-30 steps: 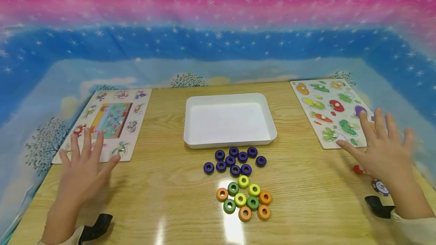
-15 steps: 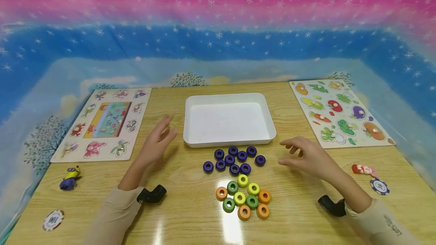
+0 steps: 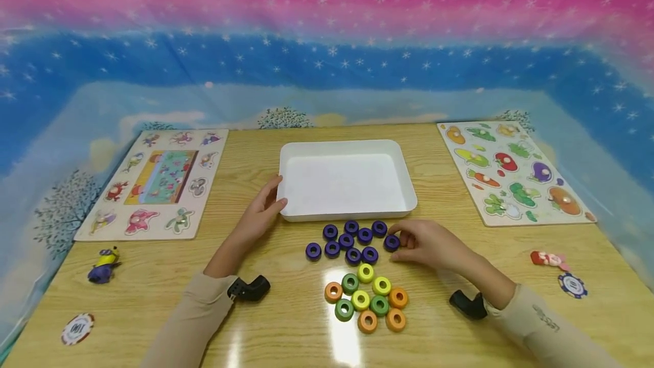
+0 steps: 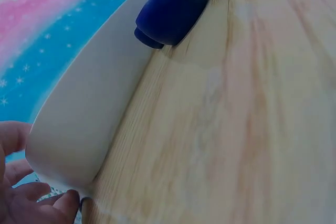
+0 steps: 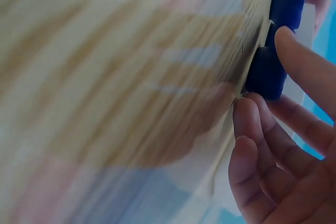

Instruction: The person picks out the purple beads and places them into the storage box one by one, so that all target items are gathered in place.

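Note:
In the head view, my left hand [image 3: 257,213] is at the left end of a white rectangular tray [image 3: 347,214], fingertips against its outer wall. The left wrist view shows those fingers around the tray's corner. My right hand [image 3: 431,243] is at the rightmost dark purple ring [image 3: 392,242], with thumb and fingers on either side of it. In the right wrist view, the thumb overlaps that purple ring [image 5: 265,74]; the other fingers are curled below. More purple rings [image 3: 346,241] lie in front of the tray, all on the table.
Nearer the front are yellow [image 3: 360,300], green [image 3: 344,309] and orange rings [image 3: 395,319]. Picture puzzle boards lie at left [image 3: 199,220] and right [image 3: 493,166]. A yellow-purple figure [image 3: 104,266], a red-pink figure [image 3: 549,259] and poker chips [image 3: 78,329] lie at the sides.
Both hands have moved inward from the table's sides. The left hand has come to the tray's left end, and the right hand has reached the rightmost purple ring.

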